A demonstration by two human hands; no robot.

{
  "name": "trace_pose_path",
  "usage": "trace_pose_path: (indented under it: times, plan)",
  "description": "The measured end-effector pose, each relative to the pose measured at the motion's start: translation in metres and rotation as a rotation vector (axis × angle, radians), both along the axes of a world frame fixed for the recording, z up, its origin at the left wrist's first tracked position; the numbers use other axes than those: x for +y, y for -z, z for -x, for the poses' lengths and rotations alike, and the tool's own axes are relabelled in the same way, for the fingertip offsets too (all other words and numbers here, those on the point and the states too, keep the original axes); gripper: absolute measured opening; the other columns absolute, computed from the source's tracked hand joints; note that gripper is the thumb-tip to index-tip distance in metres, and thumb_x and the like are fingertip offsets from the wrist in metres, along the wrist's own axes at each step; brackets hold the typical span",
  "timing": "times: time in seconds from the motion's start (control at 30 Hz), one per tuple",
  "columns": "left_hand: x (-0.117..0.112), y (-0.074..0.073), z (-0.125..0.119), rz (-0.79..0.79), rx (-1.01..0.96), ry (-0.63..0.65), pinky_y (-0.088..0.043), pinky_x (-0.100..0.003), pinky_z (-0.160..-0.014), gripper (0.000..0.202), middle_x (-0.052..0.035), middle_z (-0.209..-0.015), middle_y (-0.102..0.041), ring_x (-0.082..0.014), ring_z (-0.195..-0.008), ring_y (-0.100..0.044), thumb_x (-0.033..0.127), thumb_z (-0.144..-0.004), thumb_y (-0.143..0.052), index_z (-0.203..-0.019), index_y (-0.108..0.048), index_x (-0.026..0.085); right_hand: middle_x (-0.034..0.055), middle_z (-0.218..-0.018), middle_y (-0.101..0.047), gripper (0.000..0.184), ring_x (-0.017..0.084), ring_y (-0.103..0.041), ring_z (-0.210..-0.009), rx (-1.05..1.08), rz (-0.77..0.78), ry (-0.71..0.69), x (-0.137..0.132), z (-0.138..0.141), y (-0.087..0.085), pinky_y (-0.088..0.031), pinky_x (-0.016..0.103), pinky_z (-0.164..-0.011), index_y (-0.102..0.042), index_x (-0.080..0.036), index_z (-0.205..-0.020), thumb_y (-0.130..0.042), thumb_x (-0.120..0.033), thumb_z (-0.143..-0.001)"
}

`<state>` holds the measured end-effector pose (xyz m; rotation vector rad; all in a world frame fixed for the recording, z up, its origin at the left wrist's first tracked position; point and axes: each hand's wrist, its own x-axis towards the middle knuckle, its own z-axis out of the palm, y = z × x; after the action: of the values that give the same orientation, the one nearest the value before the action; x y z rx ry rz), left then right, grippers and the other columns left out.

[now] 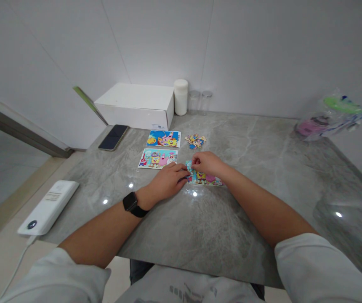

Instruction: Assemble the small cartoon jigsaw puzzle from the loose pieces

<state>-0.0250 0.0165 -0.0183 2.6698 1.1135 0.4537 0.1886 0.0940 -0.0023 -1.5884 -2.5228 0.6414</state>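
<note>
A partly built cartoon jigsaw puzzle (pixel 204 179) lies flat on the grey marble table (pixel 219 227). My left hand (pixel 168 181), with a black watch on its wrist, rests on the puzzle's left edge, fingers pressed down on it. My right hand (pixel 206 162) is closed in a pinch over the puzzle's top left part; what it pinches is too small to make out. A small heap of loose puzzle pieces (pixel 195 140) lies just behind the hands. Two finished cartoon picture cards (pixel 158 158) (pixel 163 138) lie to the left of the puzzle.
A white box (pixel 137 105), a white jar (pixel 181 97) and two clear jars (pixel 200 101) stand at the back wall. A dark phone (pixel 113 136) lies at back left, a white power bank (pixel 49 206) at the left edge. A plastic bag of items (pixel 329 115) sits at back right.
</note>
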Motion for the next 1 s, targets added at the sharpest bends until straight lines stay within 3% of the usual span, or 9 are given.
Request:
trace_pose_path:
  times: [0.13, 0.33, 0.57, 0.67, 0.73, 0.83, 1.0]
  plan:
    - [0.001, 0.000, 0.002, -0.014, -0.039, -0.025, -0.052, -0.045, -0.103, 0.029, -0.0099, -0.129, -0.070, -0.0262, -0.113, -0.064, 0.028, -0.104, -0.053, -0.127, -0.071, 0.022, 0.0021, -0.084, -0.076, 0.010, 0.015, -0.064, -0.074, 0.167, -0.115, 0.119, 0.009, -0.017, -0.019, -0.042, 0.026, -0.067, -0.075, -0.020, -0.088, -0.068, -0.027, -0.089]
    - [0.002, 0.007, 0.002, -0.076, -0.059, -0.004, -0.043, -0.053, -0.117, 0.042, -0.0108, -0.149, -0.062, -0.0301, -0.136, -0.055, 0.038, -0.105, -0.055, -0.143, -0.063, 0.023, 0.0018, -0.077, -0.072, 0.016, 0.015, -0.060, -0.067, 0.329, -0.220, 0.254, 0.010, -0.045, -0.057, -0.042, 0.029, -0.066, -0.074, -0.019, -0.088, -0.068, -0.034, -0.087]
    - [0.005, 0.010, 0.002, -0.032, -0.016, 0.039, -0.041, -0.054, -0.120, 0.043, -0.0109, -0.149, -0.062, -0.0304, -0.139, -0.054, 0.039, -0.103, -0.059, -0.143, -0.063, 0.024, 0.0022, -0.071, -0.069, 0.027, 0.017, -0.059, -0.064, 0.429, -0.355, 0.275, -0.009, -0.085, -0.107, -0.045, 0.031, -0.063, -0.073, -0.021, -0.084, -0.069, -0.047, -0.087]
    - [0.006, 0.008, 0.002, -0.027, -0.022, 0.036, -0.041, -0.055, -0.120, 0.043, -0.0109, -0.149, -0.062, -0.0303, -0.138, -0.055, 0.039, -0.102, -0.060, -0.143, -0.063, 0.025, 0.0032, -0.072, -0.069, 0.029, 0.017, -0.058, -0.062, 0.491, -0.500, 0.358, -0.023, -0.114, -0.135, -0.045, 0.032, -0.059, -0.073, -0.022, -0.087, -0.069, -0.051, -0.087]
    - [0.007, 0.008, 0.002, -0.023, -0.030, 0.036, -0.041, -0.055, -0.120, 0.043, -0.0108, -0.149, -0.062, -0.0302, -0.138, -0.055, 0.039, -0.102, -0.061, -0.142, -0.063, 0.026, 0.0045, -0.076, -0.071, 0.029, 0.017, -0.060, -0.062, 0.500, -0.520, 0.390, -0.029, -0.130, -0.143, -0.048, 0.032, -0.059, -0.073, -0.023, -0.090, -0.067, -0.051, -0.090]
    - [0.007, 0.011, 0.001, -0.023, -0.033, 0.032, -0.039, -0.056, -0.121, 0.043, -0.0114, -0.147, -0.062, -0.0304, -0.137, -0.055, 0.039, -0.101, -0.062, -0.142, -0.064, 0.026, 0.0050, -0.081, -0.073, 0.027, 0.020, -0.065, -0.068, 0.397, -0.465, 0.311, -0.032, -0.141, -0.126, -0.054, 0.035, -0.066, -0.073, -0.023, -0.092, -0.066, -0.049, -0.091]
    - [0.008, 0.010, 0.002, -0.013, -0.069, 0.025, -0.039, -0.057, -0.122, 0.047, -0.0132, -0.150, -0.060, -0.0305, -0.138, -0.055, 0.040, -0.101, -0.062, -0.146, -0.059, 0.025, 0.0118, -0.115, -0.076, 0.023, 0.029, -0.071, -0.107, 0.187, -0.320, -0.039, -0.036, -0.137, -0.048, -0.056, 0.045, -0.096, -0.076, -0.023, -0.106, -0.067, -0.039, -0.092]
